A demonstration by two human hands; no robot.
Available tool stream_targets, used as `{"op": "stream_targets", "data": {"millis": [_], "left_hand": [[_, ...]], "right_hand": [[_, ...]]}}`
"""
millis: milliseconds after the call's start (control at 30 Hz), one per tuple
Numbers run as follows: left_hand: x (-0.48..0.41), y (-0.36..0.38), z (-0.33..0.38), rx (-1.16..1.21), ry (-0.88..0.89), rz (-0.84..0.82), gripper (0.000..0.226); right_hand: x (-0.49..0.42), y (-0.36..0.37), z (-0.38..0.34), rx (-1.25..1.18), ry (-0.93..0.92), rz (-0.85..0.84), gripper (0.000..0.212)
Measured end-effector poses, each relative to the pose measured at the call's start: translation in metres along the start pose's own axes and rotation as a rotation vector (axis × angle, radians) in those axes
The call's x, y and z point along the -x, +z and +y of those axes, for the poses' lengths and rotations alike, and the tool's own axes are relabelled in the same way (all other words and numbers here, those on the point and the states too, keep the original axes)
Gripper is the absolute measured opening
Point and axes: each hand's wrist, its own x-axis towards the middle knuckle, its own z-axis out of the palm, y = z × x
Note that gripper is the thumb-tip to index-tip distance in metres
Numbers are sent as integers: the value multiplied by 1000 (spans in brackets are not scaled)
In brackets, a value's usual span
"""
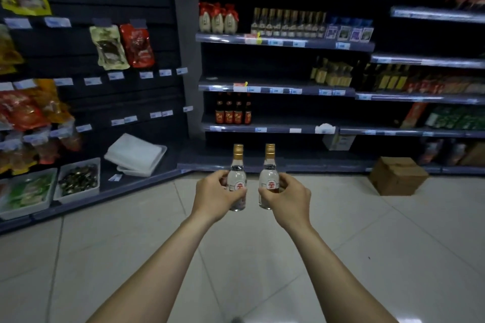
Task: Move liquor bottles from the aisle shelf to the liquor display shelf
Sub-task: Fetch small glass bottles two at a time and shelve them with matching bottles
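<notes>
I hold two small clear liquor bottles upright in front of me, each with a gold cap and a white label bearing a red character. My left hand (219,195) grips the left bottle (238,170) around its body. My right hand (284,198) grips the right bottle (269,169) the same way. The two bottles stand side by side, a small gap between them, above the tiled floor. Ahead stands the liquor shelf (278,43), where a row of similar gold-capped clear bottles (287,23) fills the second board.
A cardboard box (397,176) sits on the floor at the right foot of the shelving. Dark red-labelled bottles (233,110) stand on a lower board. On the left, a rack holds hanging snack bags (122,46), white trays (78,181) and a stack of white sheets (136,153).
</notes>
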Motion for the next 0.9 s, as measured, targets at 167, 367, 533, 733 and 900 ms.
{"op": "stream_targets", "data": {"millis": [167, 367, 533, 733, 900], "left_hand": [[-138, 62, 22, 40, 43, -36, 28], [-282, 128, 61, 34, 132, -89, 24], [-402, 197, 82, 61, 182, -50, 31], [-544, 273, 125, 33, 231, 15, 51], [-646, 316, 159, 19, 251, 78, 59]], "right_hand": [[-147, 3, 18, -26, 6, 5, 40], [-300, -14, 38, -29, -41, 42, 31], [-435, -30, 74, -42, -77, 55, 40], [-603, -56, 110, -45, -138, 59, 53], [-727, -67, 122, -75, -160, 21, 42]]}}
